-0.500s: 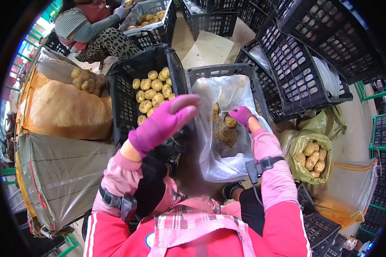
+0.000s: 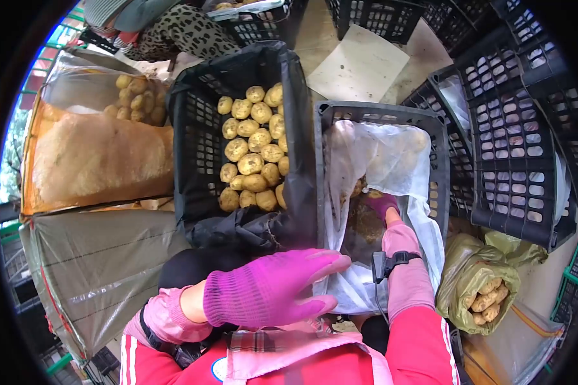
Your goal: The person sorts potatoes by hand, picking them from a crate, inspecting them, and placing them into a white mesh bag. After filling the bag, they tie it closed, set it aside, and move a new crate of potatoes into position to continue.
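My left hand (image 2: 277, 287), in a purple glove, is held in front of my body with its fingers stretched out and thumb apart, holding nothing. In a matching glove, my right hand (image 2: 382, 204) reaches down into the grey plastic crate (image 2: 379, 110) lined with a white plastic sheet (image 2: 382, 151). Its fingertips are hidden, so a grip does not show. Close to them lies a potato (image 2: 358, 188), partly covered by the sheet. Left of this crate stands a black crate (image 2: 232, 69) holding many potatoes (image 2: 260, 139).
Black crates (image 2: 510, 138) are stacked on the right. An olive bag of potatoes (image 2: 488, 301) stands below them. On the left are an orange sack (image 2: 103, 154) and a grey sheet (image 2: 109, 263). A person in leopard-print trousers (image 2: 186, 29) sits at the upper left.
My left hand has come down and back toward my body from between the crates. My right hand has gone deeper into the lined crate. The view has shifted.
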